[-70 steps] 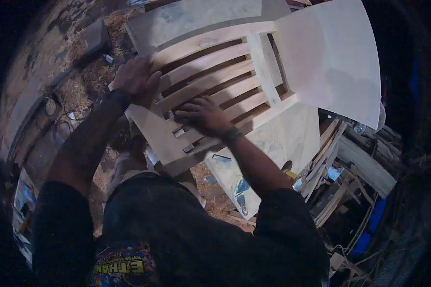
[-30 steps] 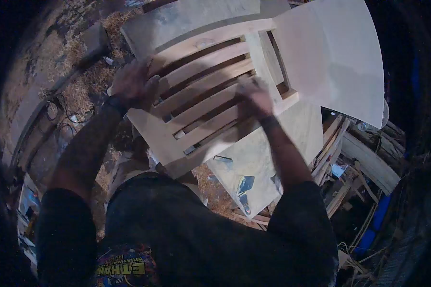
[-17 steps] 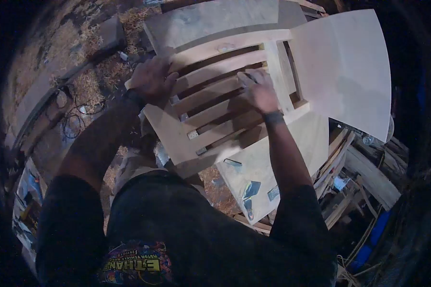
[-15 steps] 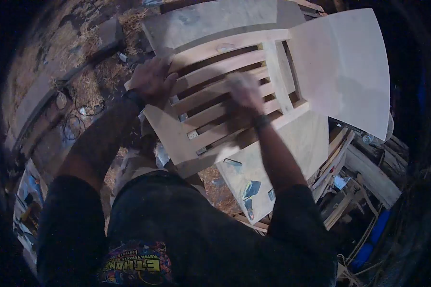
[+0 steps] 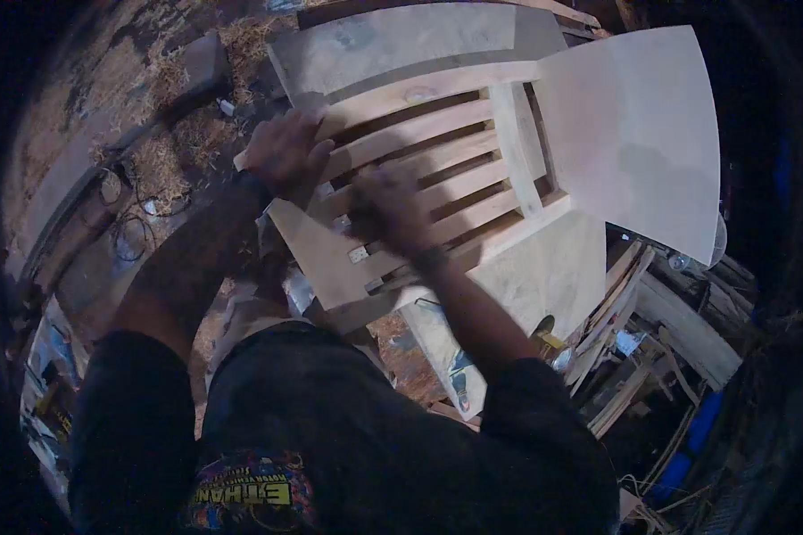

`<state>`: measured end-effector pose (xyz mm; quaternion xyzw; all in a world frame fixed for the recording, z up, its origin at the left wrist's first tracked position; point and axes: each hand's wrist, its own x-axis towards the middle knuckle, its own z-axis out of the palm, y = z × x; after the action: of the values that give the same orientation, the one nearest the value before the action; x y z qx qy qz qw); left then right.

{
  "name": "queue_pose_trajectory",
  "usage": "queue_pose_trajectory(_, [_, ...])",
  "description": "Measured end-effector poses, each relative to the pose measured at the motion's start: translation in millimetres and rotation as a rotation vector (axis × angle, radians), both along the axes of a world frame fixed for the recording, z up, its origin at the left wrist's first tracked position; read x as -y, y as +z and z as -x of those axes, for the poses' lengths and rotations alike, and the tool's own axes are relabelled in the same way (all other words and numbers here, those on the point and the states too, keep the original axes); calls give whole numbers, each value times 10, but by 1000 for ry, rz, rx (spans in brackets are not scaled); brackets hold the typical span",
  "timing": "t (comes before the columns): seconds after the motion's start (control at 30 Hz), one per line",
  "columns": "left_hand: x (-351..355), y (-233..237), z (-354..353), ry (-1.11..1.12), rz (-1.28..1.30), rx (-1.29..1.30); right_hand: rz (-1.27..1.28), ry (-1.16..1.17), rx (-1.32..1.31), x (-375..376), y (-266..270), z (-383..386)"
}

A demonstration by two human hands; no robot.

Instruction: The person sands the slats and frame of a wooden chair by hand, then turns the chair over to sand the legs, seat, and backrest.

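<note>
A pale slatted wooden frame [image 5: 459,183] lies before me, its several slats running between a wide end board [image 5: 317,250] and a crosspiece [image 5: 515,147]. At the frame's upper left corner, my left hand [image 5: 285,152] grips the wood, thumb apart from the fingers. My right hand [image 5: 394,203] is over the slats near their left ends, its fingers curled and closed. Whatever lies under those fingers, if anything, is hidden. A small light metal-looking plate [image 5: 358,255] shows at the end of a lower slat.
A broad curved wooden panel [image 5: 638,134] adjoins the frame on the right. Beneath it is a plywood sheet [image 5: 526,276]. Scrap boards [image 5: 687,325] are piled at lower right. A yellow-and-metal object [image 5: 553,343] sits by my right forearm. Shavings [image 5: 161,169] litter the ground at left.
My right hand has moved left along the slats, from near their middle to their left ends. The yellow-and-metal object has come into sight beside my forearm. My left hand stays put.
</note>
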<state>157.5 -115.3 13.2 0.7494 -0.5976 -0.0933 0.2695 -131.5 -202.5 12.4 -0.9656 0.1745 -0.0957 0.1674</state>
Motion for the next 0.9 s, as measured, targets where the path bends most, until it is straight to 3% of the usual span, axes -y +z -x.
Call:
queue_pose_trajectory(0.03, [-15, -16, -9, -10, 19, -17, 134, 90, 61, -219, 41, -176])
queue_pose_trajectory(0.1, [13, -99, -84, -37, -57, -8, -55, 174, -133, 187, 618, -251])
queue_pose_trajectory(0.17, [23, -142, -68, -52, -88, -4, -422, 140, 1, 914, 330, 88])
queue_pose_trajectory(0.2, [26, -134, -47, -46, -75, -5, 80, -3, -404, 1159, 535, 156])
queue_pose_trajectory(0.27, [-30, -156, -10, -41, -12, 0, 229, -25, -119, 1215, 240, 395])
queue_pose_trajectory(0.3, [-25, -198, -18, -43, 52, 5, 142, -46, -332, 1071, 294, 221])
queue_pose_trajectory(0.33, [10, -204, -25, -44, 123, 7, 16, 30, -97, 651, 539, -82])
queue_pose_trajectory(0.4, [40, -111, -50, -48, -53, -23, -66, 152, 87, 288, 663, -360])
queue_pose_trajectory(0.47, [61, -70, -74, -56, -126, -21, -1, 231, -2, 367, 239, -185])
queue_pose_trajectory(0.5, [37, -91, -87, -60, -116, -5, -13, 187, -37, 779, -106, 4])
queue_pose_trajectory(0.57, [9, -131, -70, -59, -79, 19, 146, 6, -115, 1459, 60, 408])
queue_pose_trajectory(0.63, [-25, -143, -36, -48, -13, 43, -129, -184, -289, 1429, 746, 319])
queue_pose_trajectory(0.7, [-6, -89, -29, -35, -90, -9, 196, 135, -150, 1444, 273, 359])
queue_pose_trajectory(0.73, [26, -58, -56, -18, -121, -33, 214, 246, -80, 1235, -1, 260])
queue_pose_trajectory(0.83, [21, 63, -34, -33, -143, 4, 75, 338, -219, 1006, 160, -21])
queue_pose_trajectory(0.87, [-19, 35, -6, -73, -63, 48, 37, 420, -209, 1127, 604, -110])
queue_pose_trajectory(0.9, [-22, -51, -9, -102, 15, 96, -20, 234, -155, 1491, 226, 167])
